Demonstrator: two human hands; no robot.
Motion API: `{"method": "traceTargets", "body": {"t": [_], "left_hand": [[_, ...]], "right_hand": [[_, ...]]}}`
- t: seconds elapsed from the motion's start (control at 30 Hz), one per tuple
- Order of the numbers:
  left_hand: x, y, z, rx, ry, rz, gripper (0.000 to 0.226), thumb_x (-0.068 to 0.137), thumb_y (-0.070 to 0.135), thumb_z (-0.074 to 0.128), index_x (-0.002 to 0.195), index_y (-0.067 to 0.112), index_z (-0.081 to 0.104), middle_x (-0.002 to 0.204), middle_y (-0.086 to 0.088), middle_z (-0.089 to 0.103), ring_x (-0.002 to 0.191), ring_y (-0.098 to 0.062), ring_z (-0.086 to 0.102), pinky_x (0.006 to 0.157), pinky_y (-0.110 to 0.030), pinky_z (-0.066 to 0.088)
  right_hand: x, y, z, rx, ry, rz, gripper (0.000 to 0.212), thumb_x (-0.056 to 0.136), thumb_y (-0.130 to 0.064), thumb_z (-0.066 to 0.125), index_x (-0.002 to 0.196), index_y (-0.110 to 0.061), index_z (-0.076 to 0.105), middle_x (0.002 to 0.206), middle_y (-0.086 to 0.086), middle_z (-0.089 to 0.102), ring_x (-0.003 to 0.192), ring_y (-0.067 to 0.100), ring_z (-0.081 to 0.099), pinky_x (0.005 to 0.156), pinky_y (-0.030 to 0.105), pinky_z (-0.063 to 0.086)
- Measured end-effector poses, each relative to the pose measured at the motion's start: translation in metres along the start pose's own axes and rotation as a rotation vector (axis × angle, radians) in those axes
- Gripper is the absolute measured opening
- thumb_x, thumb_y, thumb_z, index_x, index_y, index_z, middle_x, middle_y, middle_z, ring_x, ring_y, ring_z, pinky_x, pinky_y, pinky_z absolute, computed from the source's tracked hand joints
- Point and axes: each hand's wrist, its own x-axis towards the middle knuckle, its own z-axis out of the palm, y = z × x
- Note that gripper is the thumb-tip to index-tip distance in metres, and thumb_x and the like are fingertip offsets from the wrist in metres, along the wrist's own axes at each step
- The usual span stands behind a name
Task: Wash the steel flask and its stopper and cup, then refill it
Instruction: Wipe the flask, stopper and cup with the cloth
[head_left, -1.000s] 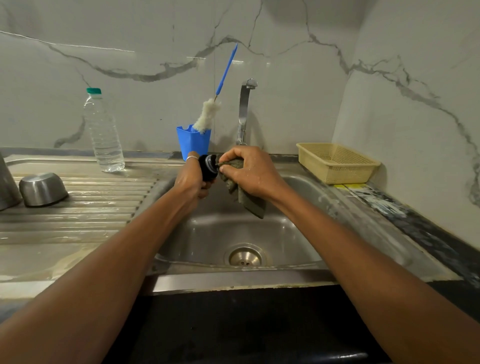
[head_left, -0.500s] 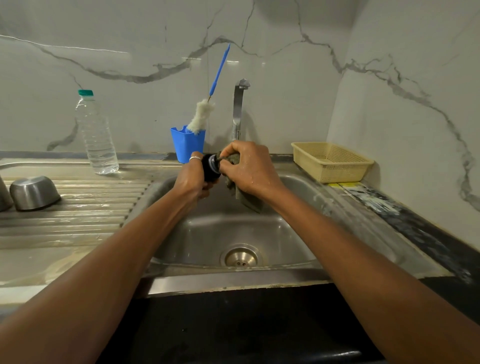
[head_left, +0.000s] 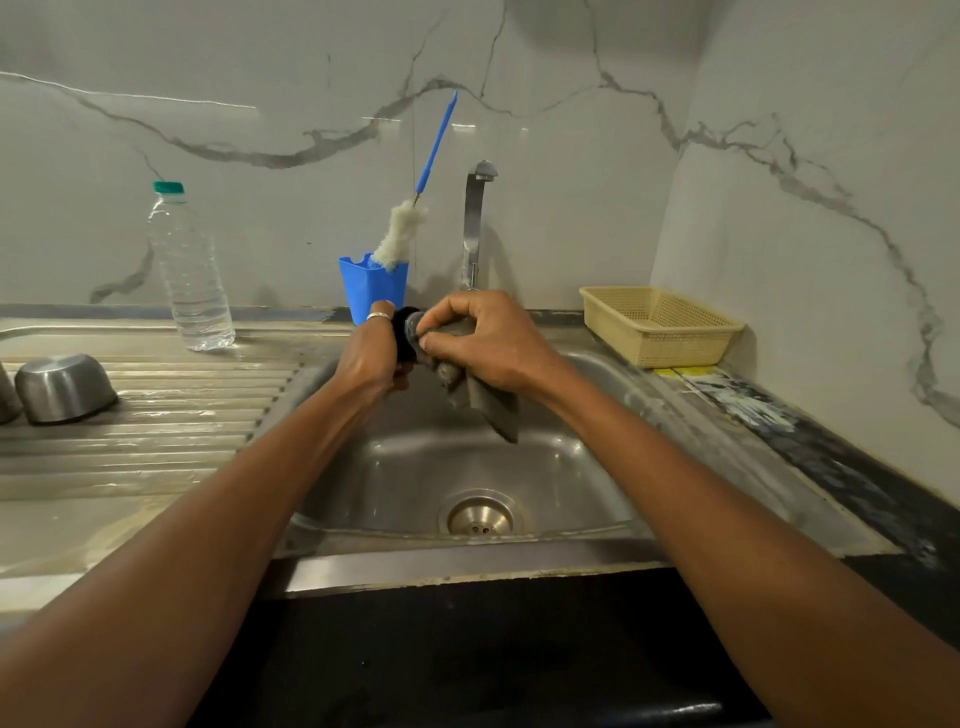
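Over the steel sink (head_left: 582, 467), my left hand (head_left: 371, 353) grips the black stopper (head_left: 402, 332), mostly hidden by my fingers. My right hand (head_left: 493, 340) pinches a grey-green scrub cloth (head_left: 488, 405) against the stopper's end; the cloth's loose part hangs down into the basin. The steel cup (head_left: 62, 387) lies upside down on the drainboard at far left. Beside it, at the frame's left edge, a sliver of a steel vessel (head_left: 6, 400) shows; I cannot tell whether it is the flask.
A clear water bottle (head_left: 189, 275) with a green cap stands on the drainboard. A blue holder (head_left: 371, 288) with a bottle brush (head_left: 397, 236) sits behind my hands, next to the tap (head_left: 475, 223). A yellow basket (head_left: 660, 325) rests at the right corner.
My hands stay together on the stopper; the right hand has shifted the cloth a little round it. The view has swung slightly between frames.
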Motion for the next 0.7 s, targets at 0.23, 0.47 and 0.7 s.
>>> {"method": "traceTargets", "body": {"t": [0.23, 0.47, 0.7], "left_hand": [[-0.002, 0.004, 0.006, -0.01, -0.142, 0.037, 0.047, 0.098, 0.06, 0.052, 0.112, 0.015, 0.058, 0.107, -0.011, 0.07, 0.087, -0.025, 0.075, 0.062, -0.033, 0.059], [-0.004, -0.005, 0.004, 0.059, -0.243, 0.158, 0.042, 0.087, 0.019, 0.079, 0.12, 0.009, 0.055, 0.097, -0.003, 0.067, 0.084, -0.016, 0.073, 0.077, -0.033, 0.063], [0.002, -0.006, -0.005, -0.005, -0.228, 0.181, 0.053, 0.082, 0.025, 0.083, 0.126, 0.013, 0.057, 0.11, 0.003, 0.075, 0.101, -0.014, 0.072, 0.075, -0.026, 0.05]], "right_hand": [[0.005, 0.01, -0.017, -0.052, 0.169, 0.202, 0.007, 0.085, -0.013, 0.072, 0.083, -0.02, 0.074, 0.06, -0.004, 0.072, 0.058, 0.009, 0.072, 0.068, 0.025, 0.059], [0.01, 0.012, -0.019, -0.018, 0.21, 0.162, 0.022, 0.094, -0.027, 0.068, 0.113, -0.02, 0.076, 0.1, -0.009, 0.072, 0.089, 0.003, 0.067, 0.079, 0.015, 0.053], [0.008, 0.013, -0.012, -0.023, 0.218, 0.105, 0.023, 0.1, -0.021, 0.063, 0.119, -0.015, 0.075, 0.087, -0.012, 0.068, 0.063, -0.017, 0.06, 0.058, -0.001, 0.04]]}}
